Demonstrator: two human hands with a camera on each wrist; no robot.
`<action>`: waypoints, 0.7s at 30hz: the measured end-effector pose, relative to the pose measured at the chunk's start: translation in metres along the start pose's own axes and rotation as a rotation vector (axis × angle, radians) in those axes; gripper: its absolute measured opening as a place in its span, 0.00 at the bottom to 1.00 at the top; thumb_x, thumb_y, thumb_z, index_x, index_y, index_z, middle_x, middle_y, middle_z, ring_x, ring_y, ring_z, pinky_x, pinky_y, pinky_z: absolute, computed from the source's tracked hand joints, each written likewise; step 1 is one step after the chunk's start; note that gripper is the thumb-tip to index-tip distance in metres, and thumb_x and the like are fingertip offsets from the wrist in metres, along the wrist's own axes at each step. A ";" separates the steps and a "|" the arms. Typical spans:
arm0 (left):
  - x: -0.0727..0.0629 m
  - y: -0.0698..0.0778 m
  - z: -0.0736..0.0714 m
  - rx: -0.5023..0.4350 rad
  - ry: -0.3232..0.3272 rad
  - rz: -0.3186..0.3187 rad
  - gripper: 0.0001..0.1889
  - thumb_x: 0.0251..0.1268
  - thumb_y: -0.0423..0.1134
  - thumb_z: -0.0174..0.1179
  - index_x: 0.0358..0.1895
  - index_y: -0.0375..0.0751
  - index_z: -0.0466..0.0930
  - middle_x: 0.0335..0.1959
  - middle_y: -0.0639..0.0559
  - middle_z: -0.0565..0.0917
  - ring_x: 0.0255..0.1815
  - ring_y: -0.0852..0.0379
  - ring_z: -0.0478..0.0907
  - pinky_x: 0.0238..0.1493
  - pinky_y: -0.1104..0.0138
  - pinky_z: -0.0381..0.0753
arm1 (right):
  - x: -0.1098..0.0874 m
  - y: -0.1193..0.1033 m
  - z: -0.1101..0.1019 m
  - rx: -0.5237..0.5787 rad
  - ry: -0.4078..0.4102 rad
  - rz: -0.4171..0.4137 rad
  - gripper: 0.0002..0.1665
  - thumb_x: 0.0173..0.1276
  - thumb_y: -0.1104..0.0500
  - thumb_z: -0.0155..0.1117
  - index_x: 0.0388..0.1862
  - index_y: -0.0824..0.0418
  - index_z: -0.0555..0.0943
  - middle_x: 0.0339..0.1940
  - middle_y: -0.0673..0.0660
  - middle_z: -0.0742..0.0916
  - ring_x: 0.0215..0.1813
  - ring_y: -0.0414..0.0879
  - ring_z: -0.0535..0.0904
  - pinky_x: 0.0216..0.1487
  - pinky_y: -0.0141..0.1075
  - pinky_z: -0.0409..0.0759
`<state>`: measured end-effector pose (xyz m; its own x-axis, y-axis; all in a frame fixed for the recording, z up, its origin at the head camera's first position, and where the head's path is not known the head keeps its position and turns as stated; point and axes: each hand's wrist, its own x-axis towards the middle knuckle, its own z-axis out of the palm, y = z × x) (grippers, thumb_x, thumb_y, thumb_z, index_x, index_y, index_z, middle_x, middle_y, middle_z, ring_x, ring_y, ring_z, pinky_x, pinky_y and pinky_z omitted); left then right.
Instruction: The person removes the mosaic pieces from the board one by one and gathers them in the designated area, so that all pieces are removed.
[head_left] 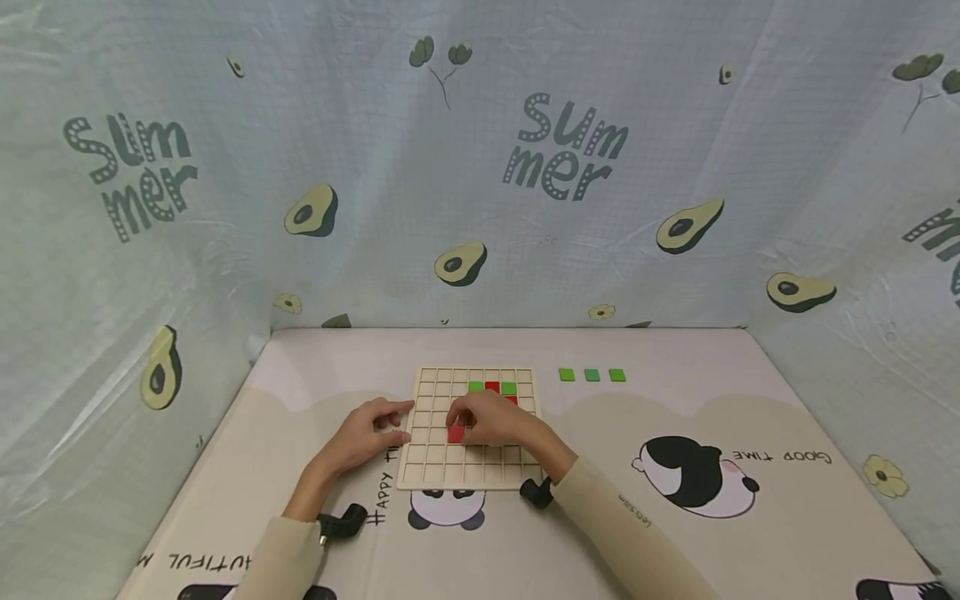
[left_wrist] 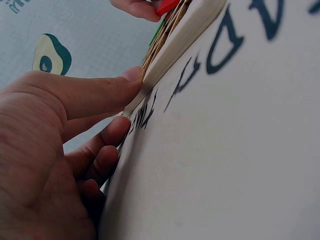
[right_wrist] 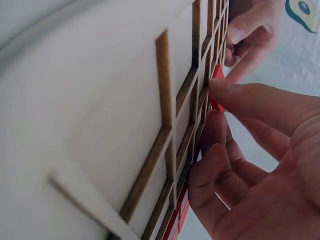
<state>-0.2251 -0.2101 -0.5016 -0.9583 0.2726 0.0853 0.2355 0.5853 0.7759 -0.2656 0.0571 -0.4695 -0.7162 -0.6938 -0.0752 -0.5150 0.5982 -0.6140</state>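
A wooden grid board [head_left: 431, 476] with square cells lies flat on the table. My right hand [head_left: 491, 419] is over its middle and pinches a red square tile [head_left: 455, 434] between thumb and fingers. In the right wrist view that red tile [right_wrist: 218, 75] looks tilted against the grid. My left hand [head_left: 366, 435] touches the board's left edge with thumb and fingertips, the fingers fairly straight. Near the far side, a red tile [head_left: 492, 386] sits in a cell between two green tiles [head_left: 476, 387]. Another red tile [head_left: 512, 400] shows partly behind my right hand, which hides other cells.
To the right of the board, three loose green tiles [head_left: 592, 375] lie in a row. The tablecloth [head_left: 600, 467] carries printed pandas and lettering. A patterned curtain [head_left: 480, 208] stands behind and at both sides.
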 end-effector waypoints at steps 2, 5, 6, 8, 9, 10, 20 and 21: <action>0.000 0.001 0.000 0.009 0.002 -0.001 0.28 0.60 0.38 0.71 0.66 0.38 0.81 0.39 0.50 0.78 0.40 0.55 0.69 0.42 0.68 0.67 | -0.001 0.001 -0.001 0.002 -0.005 -0.001 0.13 0.64 0.66 0.68 0.45 0.53 0.87 0.36 0.46 0.85 0.39 0.38 0.77 0.42 0.29 0.77; 0.001 0.001 0.000 0.021 0.007 0.002 0.28 0.60 0.38 0.71 0.66 0.38 0.81 0.38 0.51 0.78 0.40 0.55 0.69 0.43 0.67 0.67 | -0.002 0.002 -0.003 0.016 -0.007 -0.001 0.14 0.67 0.66 0.65 0.47 0.51 0.88 0.36 0.46 0.86 0.38 0.38 0.78 0.41 0.30 0.77; 0.001 0.001 -0.001 0.023 0.008 0.003 0.28 0.60 0.38 0.71 0.66 0.38 0.81 0.38 0.51 0.78 0.40 0.55 0.69 0.43 0.67 0.67 | -0.002 0.002 -0.004 0.017 -0.007 -0.002 0.14 0.69 0.65 0.63 0.47 0.51 0.88 0.36 0.46 0.85 0.38 0.38 0.77 0.41 0.31 0.77; 0.001 0.001 0.000 0.026 0.010 0.003 0.28 0.60 0.38 0.72 0.66 0.38 0.81 0.38 0.51 0.78 0.40 0.55 0.69 0.43 0.67 0.67 | -0.003 0.002 -0.004 0.018 -0.003 -0.003 0.15 0.72 0.65 0.60 0.48 0.50 0.88 0.36 0.46 0.85 0.37 0.39 0.76 0.41 0.31 0.76; 0.000 0.001 0.000 0.025 0.009 0.001 0.28 0.60 0.39 0.72 0.66 0.38 0.81 0.38 0.51 0.78 0.40 0.54 0.69 0.43 0.67 0.67 | -0.003 0.003 -0.004 0.017 -0.002 -0.004 0.15 0.73 0.64 0.59 0.49 0.50 0.89 0.36 0.45 0.85 0.36 0.39 0.76 0.41 0.32 0.75; 0.000 0.001 0.000 0.025 0.008 0.000 0.28 0.60 0.39 0.72 0.66 0.38 0.81 0.38 0.50 0.78 0.40 0.54 0.69 0.43 0.67 0.67 | -0.003 0.003 -0.004 0.014 0.000 -0.007 0.15 0.74 0.64 0.59 0.49 0.50 0.89 0.36 0.45 0.85 0.36 0.39 0.76 0.41 0.32 0.75; -0.001 0.002 0.000 0.025 0.003 -0.005 0.28 0.61 0.39 0.72 0.66 0.38 0.81 0.39 0.51 0.79 0.41 0.54 0.70 0.44 0.67 0.68 | -0.004 0.004 -0.004 0.024 0.018 -0.009 0.15 0.74 0.64 0.59 0.48 0.49 0.89 0.37 0.46 0.86 0.37 0.39 0.77 0.42 0.32 0.75; 0.000 0.002 0.000 0.024 0.004 -0.007 0.28 0.61 0.39 0.72 0.66 0.38 0.81 0.39 0.51 0.79 0.41 0.55 0.70 0.44 0.67 0.68 | -0.004 0.004 -0.004 0.029 0.020 -0.007 0.15 0.74 0.64 0.59 0.48 0.49 0.89 0.37 0.46 0.86 0.37 0.39 0.77 0.42 0.32 0.76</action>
<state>-0.2242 -0.2091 -0.4998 -0.9606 0.2656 0.0823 0.2326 0.6054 0.7612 -0.2667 0.0640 -0.4681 -0.7220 -0.6897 -0.0554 -0.5062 0.5810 -0.6374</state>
